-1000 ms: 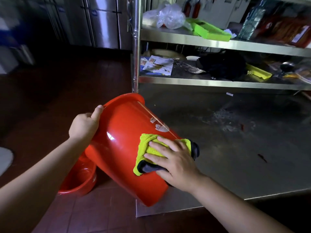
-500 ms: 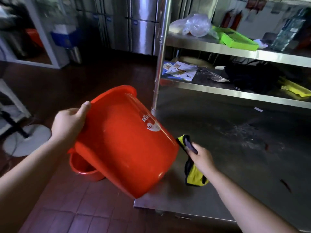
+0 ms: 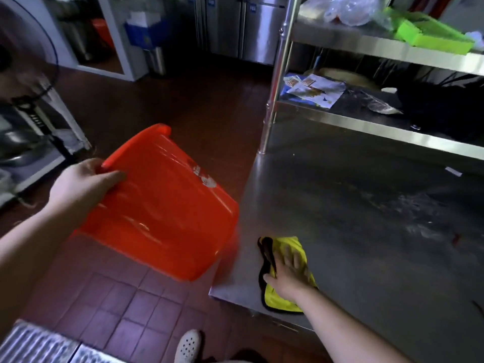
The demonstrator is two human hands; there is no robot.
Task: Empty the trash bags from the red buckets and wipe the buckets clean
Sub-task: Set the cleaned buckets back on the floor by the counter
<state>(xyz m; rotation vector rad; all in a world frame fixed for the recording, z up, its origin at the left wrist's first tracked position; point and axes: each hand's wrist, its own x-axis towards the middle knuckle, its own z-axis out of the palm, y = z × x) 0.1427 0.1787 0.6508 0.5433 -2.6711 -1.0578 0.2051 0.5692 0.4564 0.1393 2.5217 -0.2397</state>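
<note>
- While I am watching through the head camera, the left hand (image 3: 83, 187) is gripping the rim of a red bucket (image 3: 159, 203), thumb on the outer wall, the other fingers hidden from me.
- That bucket is tipping on its side in the air at about nine o'clock, mouth turning away toward ten o'clock, base pointing down toward five o'clock, over the tiled floor (image 3: 117, 307) and just beside the steel table (image 3: 366, 231).
- At five o'clock the right hand (image 3: 289, 273) is lying flat on a yellow cloth (image 3: 285, 299), fingers straight and blurred, pressing it onto the table near the front corner.
- Above the table, at one o'clock, steel shelves (image 3: 366, 121) are holding papers, a green tray (image 3: 429, 35) and a clear plastic bag (image 3: 348, 9).
- A white shoe (image 3: 187, 345) is showing at six o'clock.
- Risk, as I am judging it: the bucket is hanging from a one-handed grip at the rim, so it could be slipping free or swinging into the table edge.
- The cloth is sitting close to the table's corner, so a careless sweep could be dragging it onto the floor.
- I cannot tell whether the bucket's inside is clean.
</note>
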